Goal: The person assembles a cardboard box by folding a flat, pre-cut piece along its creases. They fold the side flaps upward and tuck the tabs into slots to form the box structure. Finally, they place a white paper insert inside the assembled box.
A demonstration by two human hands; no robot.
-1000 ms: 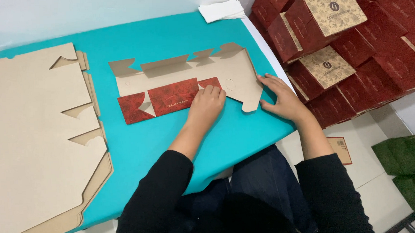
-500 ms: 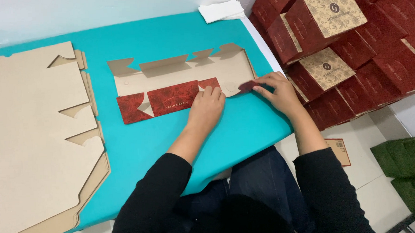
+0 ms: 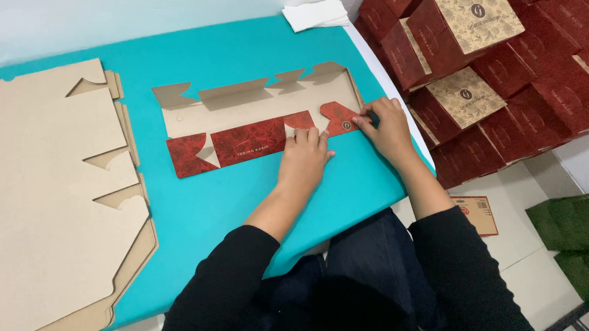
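flat box blank lay mid-table on the teal table, likely light, stiff, creasing easily; left hand pressed the red panel with fingers together, right hand pinched the folded end flap.

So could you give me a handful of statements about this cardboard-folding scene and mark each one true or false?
1. The flat brown-and-red cardboard box blank lies on a teal table. True.
2. The left hand is lifted clear of the blank. False: it presses flat on the blank's red folded strip.
3. The right hand pinches a red end flap that is folded over. True.
4. The stack of flat brown cardboard sheets sits right of the hands. False: it lies at the table's left side.
5. The finished dark red boxes with tan lids are piled on the table. False: they are stacked beside it, on the right.
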